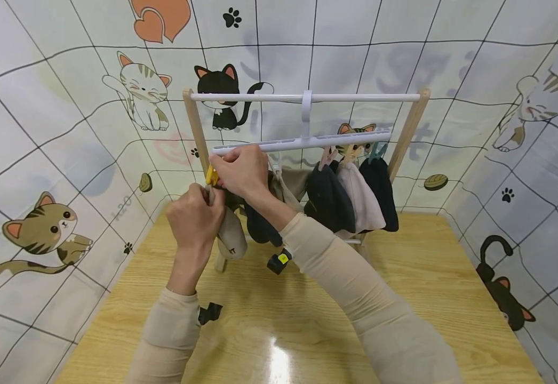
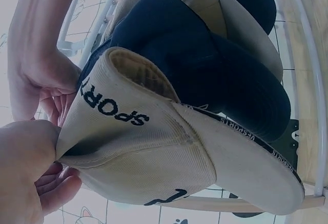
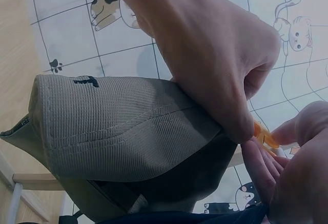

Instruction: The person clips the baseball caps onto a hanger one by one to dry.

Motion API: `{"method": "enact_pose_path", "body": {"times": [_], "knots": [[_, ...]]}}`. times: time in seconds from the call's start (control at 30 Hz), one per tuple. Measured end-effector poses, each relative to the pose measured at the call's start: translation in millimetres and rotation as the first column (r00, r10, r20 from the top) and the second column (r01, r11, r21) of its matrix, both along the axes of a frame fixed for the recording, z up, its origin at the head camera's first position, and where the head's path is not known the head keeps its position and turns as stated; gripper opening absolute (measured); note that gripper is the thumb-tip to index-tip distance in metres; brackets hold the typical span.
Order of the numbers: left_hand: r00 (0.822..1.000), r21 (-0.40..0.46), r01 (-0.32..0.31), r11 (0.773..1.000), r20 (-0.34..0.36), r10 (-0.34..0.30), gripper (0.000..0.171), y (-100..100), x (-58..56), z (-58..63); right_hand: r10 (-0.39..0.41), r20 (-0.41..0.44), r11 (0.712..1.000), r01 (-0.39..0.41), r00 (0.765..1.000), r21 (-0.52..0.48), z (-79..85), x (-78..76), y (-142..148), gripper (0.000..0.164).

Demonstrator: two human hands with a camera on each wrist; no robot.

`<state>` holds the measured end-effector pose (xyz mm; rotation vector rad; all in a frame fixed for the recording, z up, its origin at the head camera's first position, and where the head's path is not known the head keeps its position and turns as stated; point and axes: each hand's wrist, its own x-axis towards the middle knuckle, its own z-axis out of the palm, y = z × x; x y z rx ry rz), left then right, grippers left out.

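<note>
A beige cap (image 2: 138, 137) with dark "SPORT" lettering hangs crown-up at the left end of the white hanger (image 1: 303, 143). My left hand (image 1: 193, 216) grips the top of that cap between thumb and curled fingers. Just above it, my right hand (image 1: 245, 168) pinches a yellow clothespin (image 1: 212, 175) at the hanger's end; its tips are partly hidden by fingers in the right wrist view. Beside the beige cap hangs a navy cap (image 2: 169, 34). On the hanger's right half hang a dark cap (image 1: 327, 192), a pale cap (image 1: 359, 197) and a black cap (image 1: 380, 186).
Pink (image 1: 327, 156), cream (image 1: 352, 153) and teal (image 1: 377, 151) clothespins hold the right-hand caps. The hanger hooks over the white rod (image 1: 365, 97) of a wooden rack (image 1: 406, 136). That rack stands on a wood-grain table (image 1: 413, 277), before cat-print cloth walls (image 1: 284, 32).
</note>
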<state>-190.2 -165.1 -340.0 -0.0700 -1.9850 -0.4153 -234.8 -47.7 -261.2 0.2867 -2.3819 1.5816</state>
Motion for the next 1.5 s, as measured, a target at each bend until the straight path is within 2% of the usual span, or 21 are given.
{"method": "enact_pose_path", "body": {"times": [0.37,0.67,0.93,1.17,1.5], "knots": [[1.0,-0.017,-0.001,1.0,0.012,0.001,0.029,6,-1.1,3.9,-0.062,-0.076,0.997,0.065,0.995,0.037,-2.1,-2.8,0,0.04],[0.998,-0.019,-0.035,0.999,0.047,0.036,0.032,11,-1.2,9.3,-0.074,-0.099,0.993,0.082,0.992,0.08,-2.6,-3.6,0,0.037],[0.996,-0.006,-0.03,1.0,0.089,0.03,0.035,13,-2.2,12.6,-0.052,-0.101,0.986,0.067,0.994,0.151,-1.0,-3.3,3,0.029],[0.994,0.016,-0.01,1.0,0.106,0.008,0.034,11,-5.0,13.5,-0.033,-0.092,0.985,0.048,0.995,0.166,1.6,-2.2,5,0.028],[0.994,0.014,0.013,1.0,0.106,-0.014,0.038,11,-7.8,8.9,-0.008,-0.075,0.978,0.023,0.997,0.206,1.0,-4.2,8,0.037]]}}
